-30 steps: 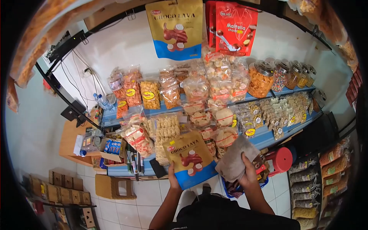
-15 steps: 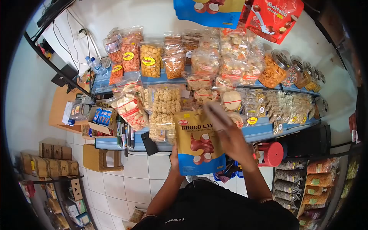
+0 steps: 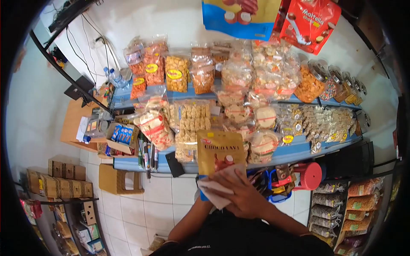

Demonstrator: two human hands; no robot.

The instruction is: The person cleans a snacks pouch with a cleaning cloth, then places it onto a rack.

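Upright before the bench (image 3: 122,164), a gold-and-blue pouch (image 3: 221,150) sits in the left hand's (image 3: 205,202) closed, half-hidden grip; the right hand (image 3: 244,195), loosely gripping a pale cloth (image 3: 215,186), has dropped to its lower front.

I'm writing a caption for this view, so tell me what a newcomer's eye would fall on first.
First, the gold-and-blue Choco Lava pouch below centre, with the right hand holding a pale cloth over its lower front. Next, the bright red Maltella pouch at the top edge, right of centre. Then the red stool, towards the lower right.
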